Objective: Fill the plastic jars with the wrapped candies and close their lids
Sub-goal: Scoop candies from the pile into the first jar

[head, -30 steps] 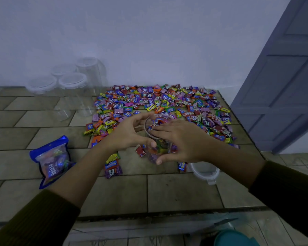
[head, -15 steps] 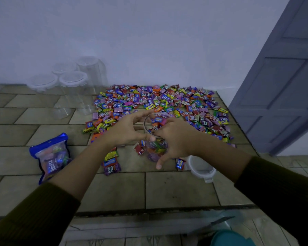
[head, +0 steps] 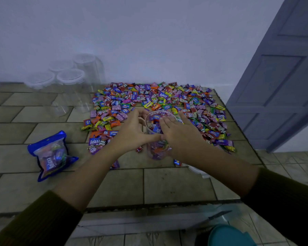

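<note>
**Jar open and part-filled; right hand flat over its mouth**

Change since half a second earlier: the right hand had been curled down at the jar rim. It now lay flatter across the mouth, with its fingers straight and pressed together over the opening. The left hand had kept its place on the 9 o'clock side of the jar. Its fingers were curved round the far wall and its thumb lay across the near wall, gripping the jar. The lid showed less than before, mostly hidden under the right forearm.

Containers:
- The jar stood upright on the counter, at the 6 o'clock edge of the spread of candies. Wrapped candies showed through its wall from the base upward. The fill level could not be told behind the hands.
- The lid lay on the counter at 5 o'clock from the jar, off it.
- Four clear jars stood grouped against the wall at 10 o'clock, each with a lid on.
- A blue bag lay at 9 o'clock, well apart, with candies visible through its window.
</note>
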